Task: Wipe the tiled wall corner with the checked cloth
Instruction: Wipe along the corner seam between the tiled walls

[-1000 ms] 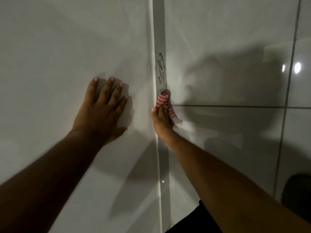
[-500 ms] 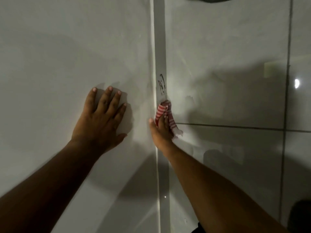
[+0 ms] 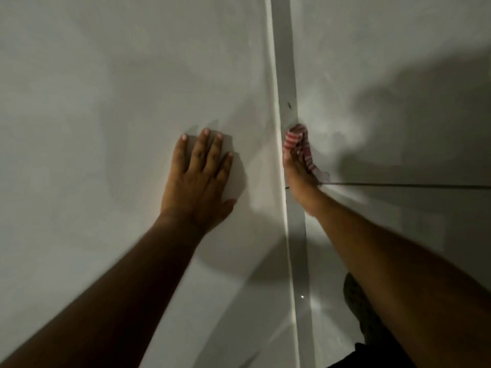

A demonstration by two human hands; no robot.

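The red-and-white checked cloth point(image 3: 299, 144) is bunched against the grey vertical corner strip point(image 3: 284, 62) of the tiled wall. My right hand point(image 3: 299, 176) grips the cloth and presses it onto the strip, seen edge-on, so its fingers are mostly hidden. A small dark mark point(image 3: 288, 104) shows on the strip just above the cloth. My left hand point(image 3: 200, 176) lies flat on the left wall tile point(image 3: 119, 88), fingers spread, holding nothing.
The right wall tile point(image 3: 385, 62) has a dark horizontal grout line point(image 3: 398, 185) level with my right wrist. A dark object point(image 3: 356, 301) sits low at the right beside my forearm. Shadows of my arms fall on both walls.
The black scribble on the strip has shrunk to a small mark above the cloth. My right hand with the cloth rubbed upward over it. My left hand stayed flat on the wall.
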